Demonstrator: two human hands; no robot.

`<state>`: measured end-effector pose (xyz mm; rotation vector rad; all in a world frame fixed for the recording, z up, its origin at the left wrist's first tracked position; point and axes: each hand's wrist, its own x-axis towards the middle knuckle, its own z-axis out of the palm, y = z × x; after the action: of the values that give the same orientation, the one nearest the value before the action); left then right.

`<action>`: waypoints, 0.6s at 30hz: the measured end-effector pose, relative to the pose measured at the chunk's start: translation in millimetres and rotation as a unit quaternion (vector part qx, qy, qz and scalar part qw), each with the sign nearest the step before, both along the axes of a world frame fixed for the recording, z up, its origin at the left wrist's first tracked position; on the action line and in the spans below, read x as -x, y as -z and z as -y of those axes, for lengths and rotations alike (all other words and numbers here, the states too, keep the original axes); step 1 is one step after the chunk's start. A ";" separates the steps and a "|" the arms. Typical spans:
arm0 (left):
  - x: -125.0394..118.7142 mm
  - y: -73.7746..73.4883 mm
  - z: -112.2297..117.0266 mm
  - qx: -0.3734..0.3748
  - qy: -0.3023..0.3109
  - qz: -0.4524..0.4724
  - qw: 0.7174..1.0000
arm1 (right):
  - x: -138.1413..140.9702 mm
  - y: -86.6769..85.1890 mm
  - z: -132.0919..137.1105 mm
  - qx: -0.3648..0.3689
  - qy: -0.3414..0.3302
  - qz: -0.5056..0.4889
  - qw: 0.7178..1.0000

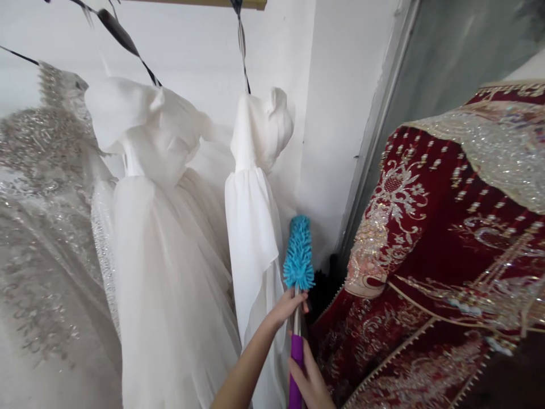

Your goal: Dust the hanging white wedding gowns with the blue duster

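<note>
A duster with a blue chenille head point(300, 253) and a purple handle point(297, 363) stands nearly upright in front of me. My left hand point(290, 304) is closed round its metal shaft, just under the blue head. Lower down, my right hand point(310, 378) grips the purple handle. Close on the left of the duster hangs a narrow white dress point(251, 216). To the right stands a dark red dress point(443, 244) with silver and gold beadwork, its skirt near my right hand.
Further left hang a fuller white gown point(166, 255) and a silver-beaded gown point(46, 227), held by dark straps point(123, 37). Behind them is a white wall point(281, 45). A frame edge point(378, 113) runs down beside a grey-green panel point(460, 62).
</note>
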<state>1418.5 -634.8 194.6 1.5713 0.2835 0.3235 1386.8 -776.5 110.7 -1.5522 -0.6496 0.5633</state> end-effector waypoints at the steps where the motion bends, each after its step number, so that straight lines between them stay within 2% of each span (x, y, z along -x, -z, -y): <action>1: 1.1 -18.2 0.8 -0.015 0.000 0.021 1.000 | -2.8 -8.6 -1.1 0.000 -0.011 0.008 1.000; 4: 8.4 -58.8 6.0 -0.043 -0.002 0.060 0.997 | -5.4 -27.5 -3.3 -0.019 -0.025 0.048 0.998; 6: 16.6 -74.6 11.0 -0.050 -0.007 0.081 0.995 | -3.2 -35.9 -2.8 -0.043 -0.041 0.051 0.997; 8: 27.1 -83.0 16.0 -0.048 -0.011 0.094 0.994 | 1.3 -42.4 -1.2 -0.068 -0.069 0.029 0.995; 12: 48.6 -81.1 21.1 -0.069 -0.024 0.099 0.992 | 11.5 -50.7 0.8 -0.106 -0.065 0.002 0.992; 18: 60.1 -56.2 10.9 -0.017 -0.106 0.148 0.983 | 2.0 -47.6 5.3 -0.052 -0.030 0.088 0.994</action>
<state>1358.4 -645.7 250.8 1.5041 0.2139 0.7239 1384.8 -781.9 158.3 -1.4985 -0.8499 0.4340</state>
